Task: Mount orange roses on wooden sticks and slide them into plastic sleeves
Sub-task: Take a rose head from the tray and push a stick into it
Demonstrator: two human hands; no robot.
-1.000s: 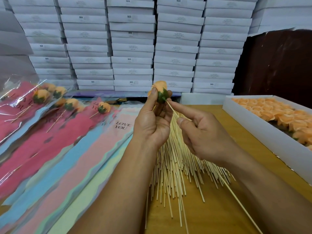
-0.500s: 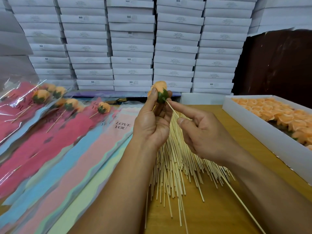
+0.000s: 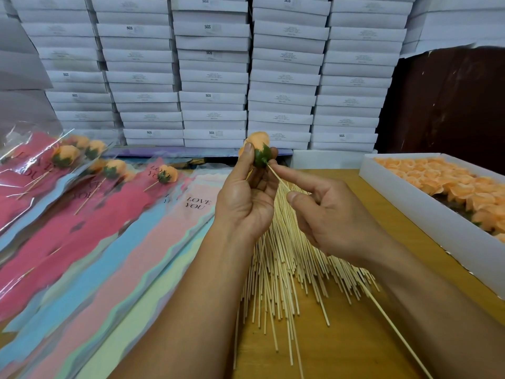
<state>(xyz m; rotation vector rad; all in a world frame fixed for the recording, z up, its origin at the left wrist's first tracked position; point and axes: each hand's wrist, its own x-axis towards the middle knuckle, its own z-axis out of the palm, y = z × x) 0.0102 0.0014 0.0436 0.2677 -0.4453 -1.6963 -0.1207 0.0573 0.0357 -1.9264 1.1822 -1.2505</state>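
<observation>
Above the pile of sticks (image 3: 284, 258), not much has moved over the last second: the left hand (image 3: 246, 203) still pinches the rose (image 3: 258, 149), the right hand (image 3: 330, 214) still grips the stick (image 3: 276, 175) at its green base. Looks like it's seating, sleeve (image 3: 153, 242) next.

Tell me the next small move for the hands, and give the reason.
Probably push the stick a little deeper into the rose. The left hand holds the rose by its green base, the right hand pinches the stick, whose tip meets the base, and no sleeve is in hand yet.
</observation>
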